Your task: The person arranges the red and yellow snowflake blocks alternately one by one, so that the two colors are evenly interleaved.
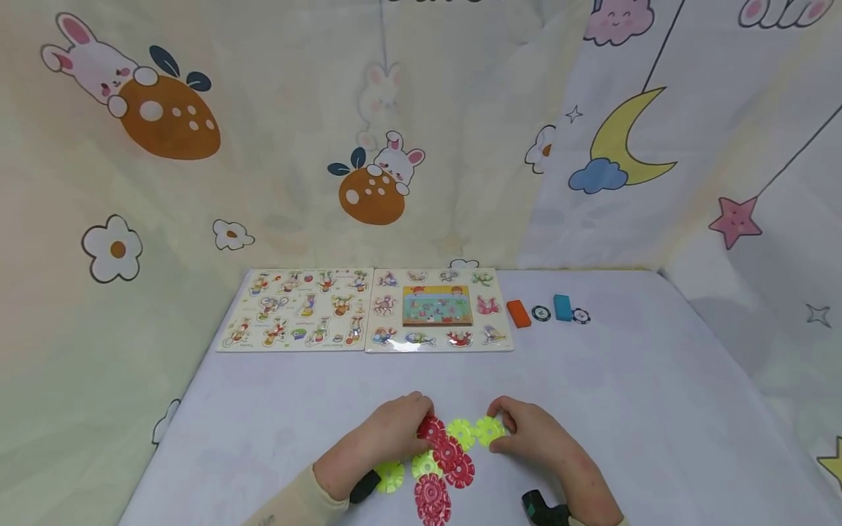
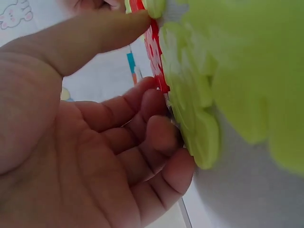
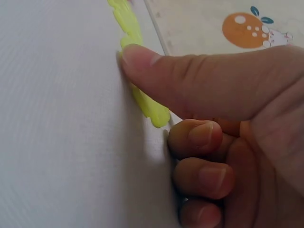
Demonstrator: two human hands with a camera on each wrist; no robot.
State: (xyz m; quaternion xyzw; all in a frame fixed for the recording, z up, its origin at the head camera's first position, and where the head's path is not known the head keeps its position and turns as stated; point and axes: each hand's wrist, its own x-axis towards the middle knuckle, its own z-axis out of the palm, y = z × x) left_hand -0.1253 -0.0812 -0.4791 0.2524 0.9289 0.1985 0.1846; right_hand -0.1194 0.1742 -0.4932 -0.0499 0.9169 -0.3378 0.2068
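Observation:
Red and yellow-green scalloped plastic discs lie in a cluster at the near middle of the table in the head view. My left hand pinches the upper red disc between thumb and fingers; in the left wrist view its thumb and curled fingers span the red disc. At the cluster's upper right, my right hand holds the end yellow-green disc by its edge, the thumb over it in the right wrist view. Another yellow-green disc joins its left side. More red discs overlap below.
Two picture puzzle boards lie side by side at the back. An orange block, a blue block and two round chips sit to their right. A printed cloth hangs behind the table.

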